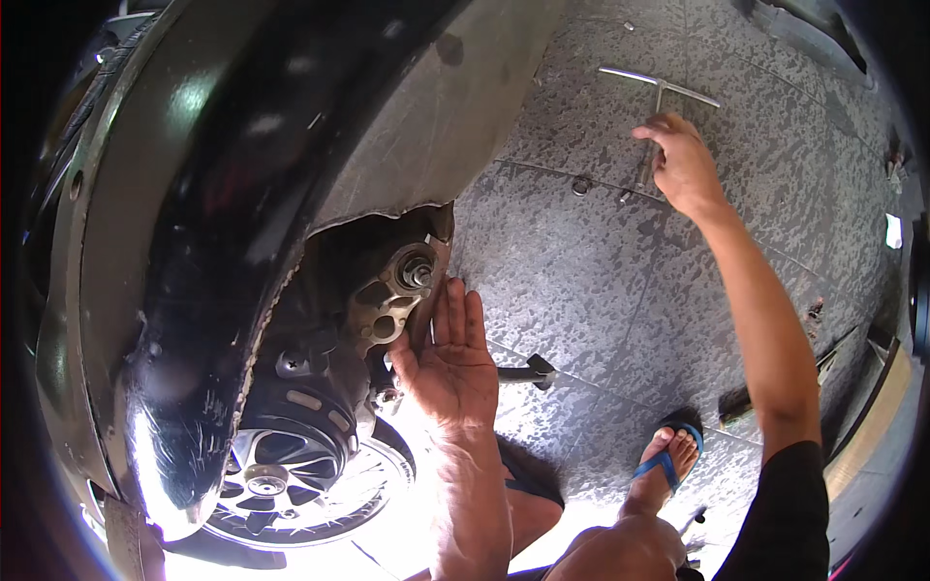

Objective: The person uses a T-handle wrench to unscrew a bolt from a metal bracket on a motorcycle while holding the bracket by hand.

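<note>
My left hand [450, 353] rests open, palm up, against the motorcycle's engine casing [373, 310], just beside the axle nut [417, 271] under the black fender [194, 242]. My right hand [678, 160] reaches out to the floor [601, 271], fingers closing on the shaft of the T-handle wrench [659, 92]. The nut looks still in place, so I judge the loosening has yet to begin.

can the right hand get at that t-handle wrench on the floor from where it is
Probably yes: the right hand is already over the T-handle wrench shaft on the tiled floor, fingers at it, with nothing between them.
</note>
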Available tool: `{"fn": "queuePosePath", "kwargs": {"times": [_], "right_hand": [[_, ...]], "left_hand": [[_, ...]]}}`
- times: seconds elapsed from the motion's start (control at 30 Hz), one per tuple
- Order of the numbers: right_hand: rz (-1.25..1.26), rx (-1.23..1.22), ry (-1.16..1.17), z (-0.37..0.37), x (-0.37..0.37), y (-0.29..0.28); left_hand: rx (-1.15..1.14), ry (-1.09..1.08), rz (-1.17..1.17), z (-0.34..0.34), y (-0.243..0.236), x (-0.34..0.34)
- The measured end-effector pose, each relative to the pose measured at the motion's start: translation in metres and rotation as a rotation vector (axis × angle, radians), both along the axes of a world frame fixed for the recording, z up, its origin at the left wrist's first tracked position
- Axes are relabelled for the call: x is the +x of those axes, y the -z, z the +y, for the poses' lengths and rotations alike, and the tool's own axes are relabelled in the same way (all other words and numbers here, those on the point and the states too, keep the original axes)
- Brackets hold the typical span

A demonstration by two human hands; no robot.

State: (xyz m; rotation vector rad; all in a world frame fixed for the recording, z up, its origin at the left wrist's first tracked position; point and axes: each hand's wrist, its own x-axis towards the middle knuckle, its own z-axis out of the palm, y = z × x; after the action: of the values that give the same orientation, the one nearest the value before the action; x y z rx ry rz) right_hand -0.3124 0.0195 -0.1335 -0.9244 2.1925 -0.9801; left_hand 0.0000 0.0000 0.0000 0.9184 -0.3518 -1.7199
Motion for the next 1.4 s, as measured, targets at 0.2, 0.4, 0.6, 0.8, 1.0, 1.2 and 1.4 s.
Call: {"fn": "queuePosePath", "kwargs": {"times": [0.2,0.4,0.6,0.8,1.0,1.2,1.4], "right_hand": [[0.430,-0.002,-0.734,-0.001,0.007,-0.015],[0.600,-0.119,-0.663,0.010,0.016,0.007],[0.639,-0.108,-0.598,0.007,0.025,0.011],[0.474,-0.236,-0.362,0.008,0.039,-0.003],[-0.788,-0.287,-0.065,0.004,-0.025,-0.001],[0.118,0.044,-0.407,-0.006,-0.019,-0.020],[0.777,0.067,-0.800,0.003,-0.031,0.001]], "left_hand": [[-0.027,-0.006,-0.026,-0.004,-0.005,0.009],[0.032,-0.031,-0.016,0.000,-0.004,-0.003],[0.007,0.008,0.059,-0.001,-0.006,-0.001],[0.011,-0.011,0.024,0.000,-0.004,-0.002],[-0.040,0.015,-0.050,-0.003,0.001,0.007],[-0.009,-0.029,-0.006,-0.004,-0.007,0.006],[-0.001,-0.006,0.031,-0.002,-0.003,0.000]]}}
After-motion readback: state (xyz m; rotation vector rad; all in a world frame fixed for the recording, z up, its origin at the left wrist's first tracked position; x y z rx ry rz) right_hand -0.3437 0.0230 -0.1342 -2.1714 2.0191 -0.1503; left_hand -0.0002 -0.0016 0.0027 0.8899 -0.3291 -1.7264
